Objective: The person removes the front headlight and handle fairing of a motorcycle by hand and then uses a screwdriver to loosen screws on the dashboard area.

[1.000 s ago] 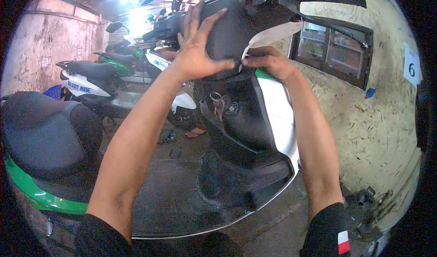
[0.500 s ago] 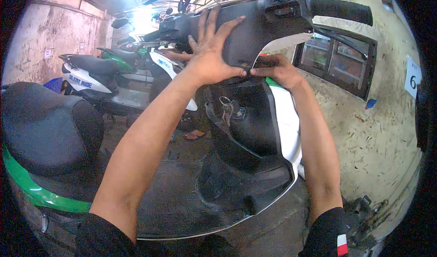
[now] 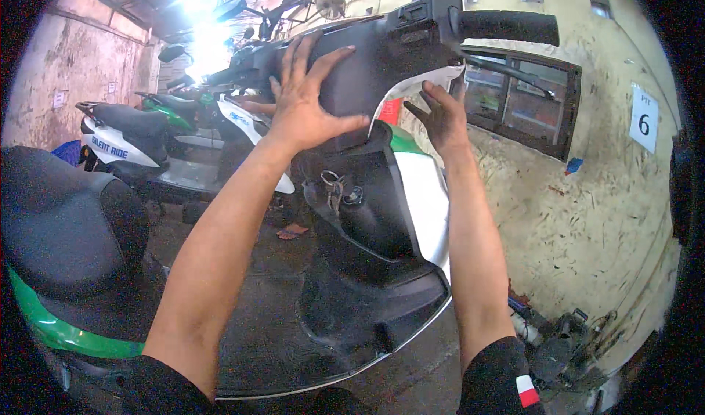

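Note:
My left hand point(image 3: 302, 114) is open, its fingers spread over the black handlebar cover point(image 3: 360, 70) of a scooter. Its thumb reaches along the cover's lower edge. To the right, my right hand point(image 3: 445, 117) has its fingers apart beside the white front trim point(image 3: 422, 82) under the cover; whether a fingertip touches the trim I cannot tell. Below both hands is the black inner leg shield point(image 3: 374, 217), with a key ring point(image 3: 330, 176) hanging at the ignition lock point(image 3: 354, 195). The green and white front panel point(image 3: 426, 187) borders it on the right.
The scooter's black seat point(image 3: 70, 224) is at the left, with the footboard point(image 3: 257, 341) below. Right of the cover extend the handlebar grip point(image 3: 510, 28) and brake lever point(image 3: 514, 76). Another scooter point(image 3: 132, 136) stands behind. A windowed wall point(image 3: 587, 231) rises at the right, with dark parts point(image 3: 562, 349) at its foot.
My right hand has come off the cover's lower edge, where its fingers met my left thumb, and moved up and right, fingers parting. My left hand remains spread on the cover. The view has shifted.

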Tool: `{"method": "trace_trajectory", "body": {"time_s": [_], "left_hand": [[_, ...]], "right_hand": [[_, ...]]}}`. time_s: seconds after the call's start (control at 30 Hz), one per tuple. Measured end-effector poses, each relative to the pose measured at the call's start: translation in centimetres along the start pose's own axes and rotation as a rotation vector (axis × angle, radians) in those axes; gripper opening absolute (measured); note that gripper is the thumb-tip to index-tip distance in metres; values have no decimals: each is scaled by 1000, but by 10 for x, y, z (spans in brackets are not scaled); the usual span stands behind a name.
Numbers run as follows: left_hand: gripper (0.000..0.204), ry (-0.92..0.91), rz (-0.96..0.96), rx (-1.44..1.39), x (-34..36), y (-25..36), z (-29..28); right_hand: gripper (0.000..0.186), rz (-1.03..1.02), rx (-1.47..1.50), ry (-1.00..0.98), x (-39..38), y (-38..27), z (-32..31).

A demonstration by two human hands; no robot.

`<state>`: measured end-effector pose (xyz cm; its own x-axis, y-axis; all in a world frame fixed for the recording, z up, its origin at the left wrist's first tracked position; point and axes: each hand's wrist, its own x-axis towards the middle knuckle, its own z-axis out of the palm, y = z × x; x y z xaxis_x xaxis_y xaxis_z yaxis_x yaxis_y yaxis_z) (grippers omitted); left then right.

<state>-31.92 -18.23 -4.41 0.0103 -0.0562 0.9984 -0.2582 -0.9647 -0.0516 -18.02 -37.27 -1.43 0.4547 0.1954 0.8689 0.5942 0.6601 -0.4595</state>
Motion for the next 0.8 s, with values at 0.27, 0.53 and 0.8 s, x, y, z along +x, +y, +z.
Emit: {"method": "trace_trajectory", "body": {"time_s": [0.27, 0.53, 0.8], "left_hand": [[86, 54, 150, 94, 55, 29, 20], [81, 114, 168, 112, 55, 24, 27], [88, 83, 247, 191, 53, 10, 16]], "right_hand": [[74, -4, 10, -44, 1, 0, -7], [68, -235, -188, -25, 3, -7, -1], [69, -84, 80, -34, 6, -6, -8]]}}
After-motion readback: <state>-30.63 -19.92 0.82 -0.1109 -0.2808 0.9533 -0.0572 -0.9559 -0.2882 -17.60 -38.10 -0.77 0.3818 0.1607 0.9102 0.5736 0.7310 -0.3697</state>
